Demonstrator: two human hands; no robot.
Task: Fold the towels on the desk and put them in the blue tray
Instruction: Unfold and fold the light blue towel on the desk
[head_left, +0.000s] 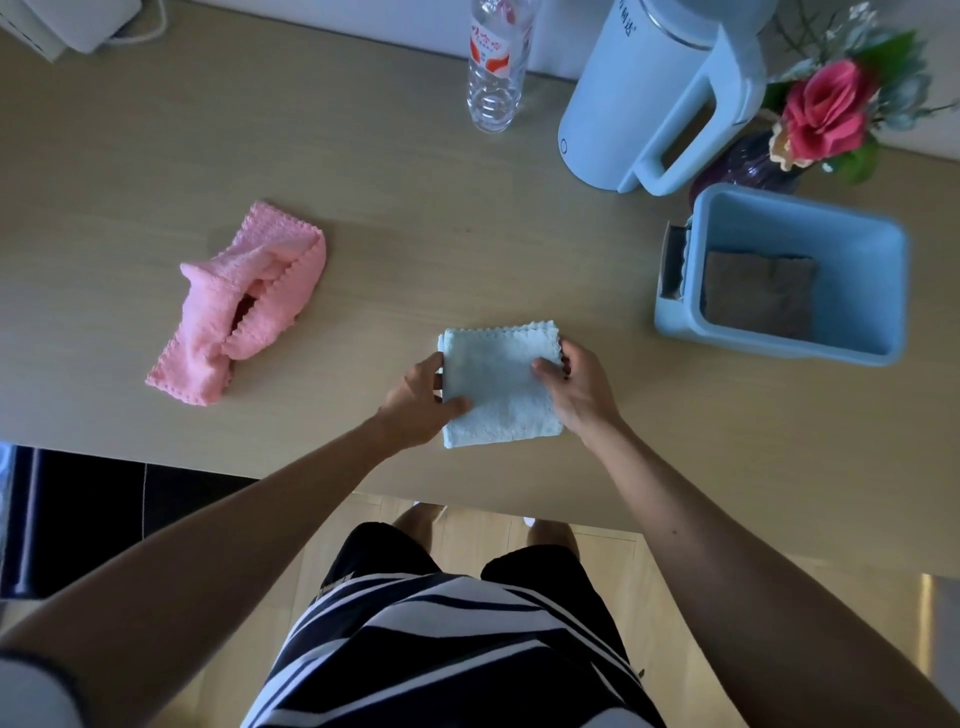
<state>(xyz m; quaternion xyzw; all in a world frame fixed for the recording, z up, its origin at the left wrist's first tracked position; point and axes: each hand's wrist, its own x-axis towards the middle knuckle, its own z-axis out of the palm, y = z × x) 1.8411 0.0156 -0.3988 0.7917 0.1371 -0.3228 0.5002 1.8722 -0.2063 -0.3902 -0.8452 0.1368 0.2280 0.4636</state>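
A pale blue towel (501, 387) lies folded into a square near the desk's front edge. My left hand (422, 402) grips its left edge, thumb on top. On the opposite side my right hand (579, 387) pinches the right edge the same way. A pink towel (244, 306) lies crumpled and unfolded on the left of the desk. The blue tray (878, 291) stands at the right, and a folded grey-brown towel (758, 299) lies flat inside it.
At the back stand a clear plastic bottle (496, 67), a light blue kettle (649, 93) and a dark vase with pink flowers (821, 114) just behind the tray. A white device (67, 23) sits at the far left corner. The wooden desk (395, 218) ends just below my hands.
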